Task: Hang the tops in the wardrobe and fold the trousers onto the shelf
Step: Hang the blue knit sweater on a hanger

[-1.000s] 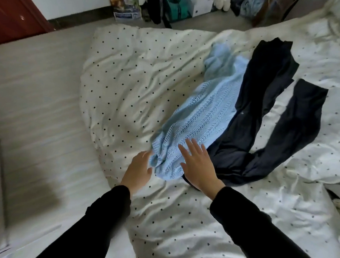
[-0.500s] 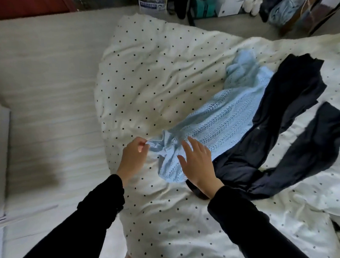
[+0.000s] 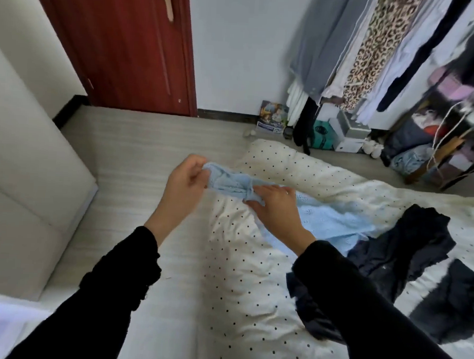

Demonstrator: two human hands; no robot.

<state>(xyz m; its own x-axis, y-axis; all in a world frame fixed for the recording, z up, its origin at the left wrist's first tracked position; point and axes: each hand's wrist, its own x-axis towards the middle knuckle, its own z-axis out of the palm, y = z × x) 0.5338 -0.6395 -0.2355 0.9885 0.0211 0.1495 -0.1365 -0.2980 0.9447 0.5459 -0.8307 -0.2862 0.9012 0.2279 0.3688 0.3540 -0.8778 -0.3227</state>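
Left hand [image 3: 185, 178] pinches one end of the blue top [image 3: 321, 219], lifted clear of the dotted duvet [image 3: 252, 276]; right hand [image 3: 277, 206], fingers curled, grasps the same gathered edge just beside it, the rest of the garment trailing down onto the duvet behind the right wrist. Dark trousers [image 3: 396, 259] lie crumpled on the duvet to the right, touching the top's lower edge. Background: red door [image 3: 122, 44], hanging clothes [image 3: 374, 49] on an open rack at upper right.
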